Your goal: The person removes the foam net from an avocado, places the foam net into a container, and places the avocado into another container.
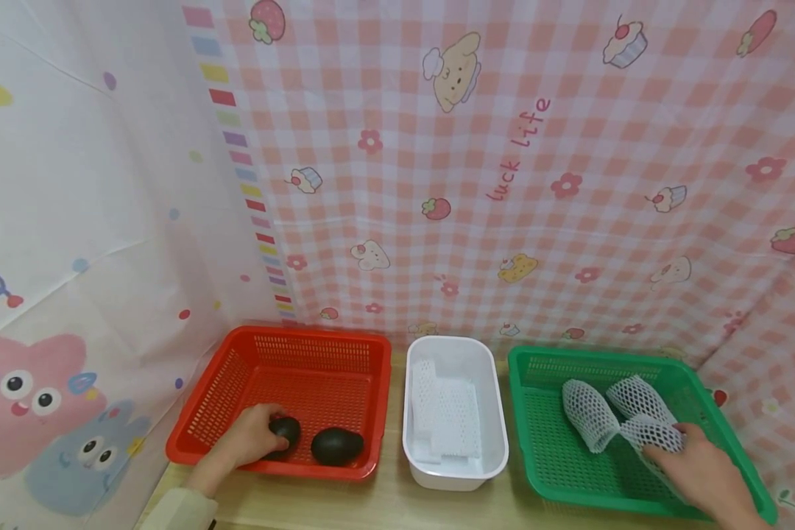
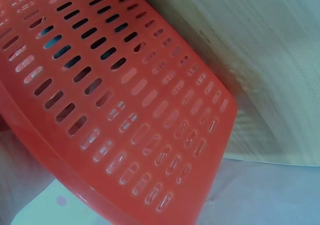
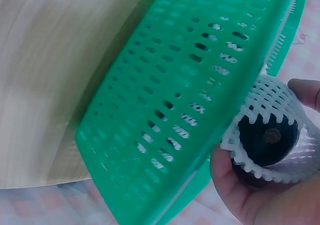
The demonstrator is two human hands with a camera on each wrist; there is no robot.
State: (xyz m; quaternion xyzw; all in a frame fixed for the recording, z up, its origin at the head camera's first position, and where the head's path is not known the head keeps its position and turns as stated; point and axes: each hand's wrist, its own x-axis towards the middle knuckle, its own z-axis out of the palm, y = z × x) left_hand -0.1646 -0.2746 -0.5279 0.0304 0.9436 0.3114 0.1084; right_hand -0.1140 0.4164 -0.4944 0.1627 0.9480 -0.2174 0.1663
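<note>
While the L hand (image 1: 250,437) was down in the red basket (image 1: 318,337), its fingers were pinching one dark fruit (image 1: 291,433) from the L side, thumb on the near side. The fruit sat to the R of that palm; its long axis was part hidden, so couldn't tell for sure. A second dark fruit (image 1: 336,447) lay just R of the held one, same basket, axis approx. L–R; L hand was by far the nearer to it.

At the other end of the table (image 1: 384,508), the R hand (image 1: 707,472) reached into the green basket (image 1: 596,358), fingers curled round a netted fruit (image 1: 657,433) at their far-L side. Per the R wrist cam, thumb and fingers gripped opposite sides of the mesh, w/ the fruit's dark end showing at its open mouth, stem scar toward the cam. Two more mesh bundles, the L one (image 1: 589,414) & the far one (image 1: 641,400), lay just beyond, axes slanting far-L to near-R; contents unclear. R hand was nearer to both.

Btwn the baskets stood the white bin (image 1: 456,482), flat mesh sleeves (image 1: 457,419) inside, approx. midway btwn the hands & touched by neither. L wrist cam gave mostly red basket wall; no finger detail there.
</note>
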